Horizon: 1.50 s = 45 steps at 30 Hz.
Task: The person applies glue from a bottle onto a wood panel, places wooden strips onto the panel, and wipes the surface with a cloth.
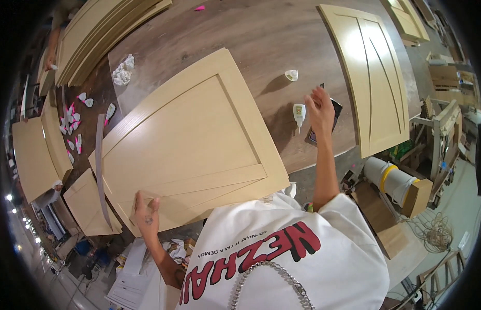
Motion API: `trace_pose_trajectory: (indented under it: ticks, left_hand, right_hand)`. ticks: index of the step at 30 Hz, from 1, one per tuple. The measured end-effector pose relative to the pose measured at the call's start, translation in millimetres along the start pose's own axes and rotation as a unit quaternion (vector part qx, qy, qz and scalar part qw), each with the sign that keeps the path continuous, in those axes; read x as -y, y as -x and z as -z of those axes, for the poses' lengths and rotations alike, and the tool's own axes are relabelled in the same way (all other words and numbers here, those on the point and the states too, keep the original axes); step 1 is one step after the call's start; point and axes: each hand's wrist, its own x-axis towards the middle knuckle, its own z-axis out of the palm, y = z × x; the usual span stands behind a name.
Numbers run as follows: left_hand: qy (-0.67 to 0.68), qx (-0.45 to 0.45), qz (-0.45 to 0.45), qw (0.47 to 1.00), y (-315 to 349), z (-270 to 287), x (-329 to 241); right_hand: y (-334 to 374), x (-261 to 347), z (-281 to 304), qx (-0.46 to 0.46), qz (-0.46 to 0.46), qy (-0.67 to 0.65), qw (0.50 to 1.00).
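A pale wood-coloured panel (183, 139) with a recessed centre and framed border lies slanted on the brown worktable (240, 31). My left hand (147, 214) rests on its near left edge, fingers stretched out and apart. Over the table, right of the panel, is my right hand (320, 106), its fingers loosely bent and the thumb apart; nothing plainly shows in it. Just left of that hand is a small white bottle (299, 112) with a narrow nozzle. A dark phone (335, 111) is partly hidden beneath my right hand and wrist. Farther back sits a small white container (291, 76).
Another panel (372, 77) lies at the right, and a stack of panels (98, 33) at the far left. Several small white bottles with pink parts (75, 119) are beside a long grey strip (100, 165). Crumpled white paper (123, 70) lies behind the panel; a white bucket (388, 178) is right.
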Motion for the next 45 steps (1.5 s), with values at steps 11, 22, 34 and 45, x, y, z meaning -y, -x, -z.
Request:
trace_pose_trajectory:
  ticks: [11, 22, 34, 45]
  left_hand:
    - [0.269, -0.170, 0.093, 0.943, 46.6, -33.7, 51.8]
    - [0.372, -0.338, 0.132, 0.854, 61.5, -38.7, 158.0]
    - [0.239, -0.405, 0.185, 0.863, 4.5, -50.3, 164.7]
    - [0.322, -0.395, 0.145, 0.848, 3.9, -46.0, 166.9]
  right_hand:
    - [-67.4, -3.7, -63.8, 0.012, 0.044, 0.128, 0.991]
    - [-37.7, 7.0, -51.5, 0.114, 0.072, -0.331, 0.934]
    - [155.0, 217.1, -195.3, 0.340, 0.206, 0.122, 0.910]
    - [285.3, 257.0, -351.3, 0.546, 0.330, 0.101, 0.764]
